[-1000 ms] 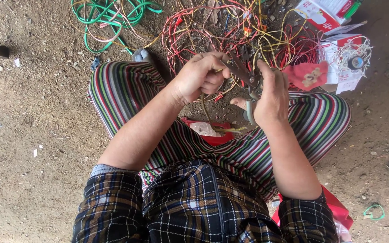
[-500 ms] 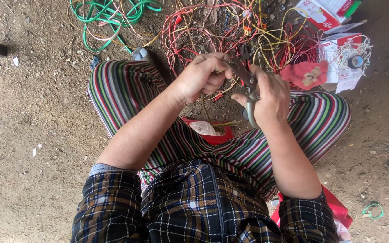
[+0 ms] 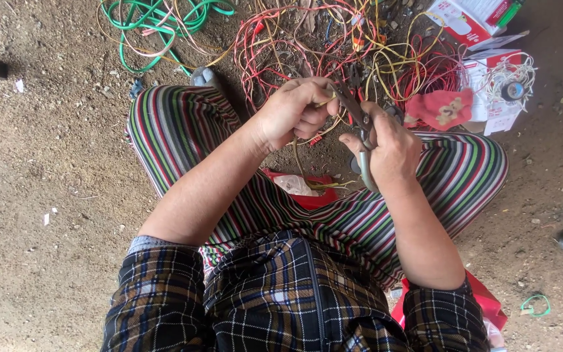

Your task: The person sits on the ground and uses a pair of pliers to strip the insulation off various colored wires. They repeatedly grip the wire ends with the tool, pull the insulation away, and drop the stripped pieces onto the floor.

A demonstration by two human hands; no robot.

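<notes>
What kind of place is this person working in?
Probably an outdoor or shed floor used as an informal work spot: bare dirt ground, a tangle of loose coloured wires, and the person sits on the ground with pliers.

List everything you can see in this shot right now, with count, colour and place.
pliers: one, grey metal, in right hand
yellow wire: one, pinched in left hand, meeting the pliers
wire tangle: one heap, red and yellow, on the dirt ahead
green cable: one coil, top left
cardboard boxes: two, white and red, top right
red cloth: one, by right knee
left hand: closed on wire
right hand: gripping pliers
</notes>
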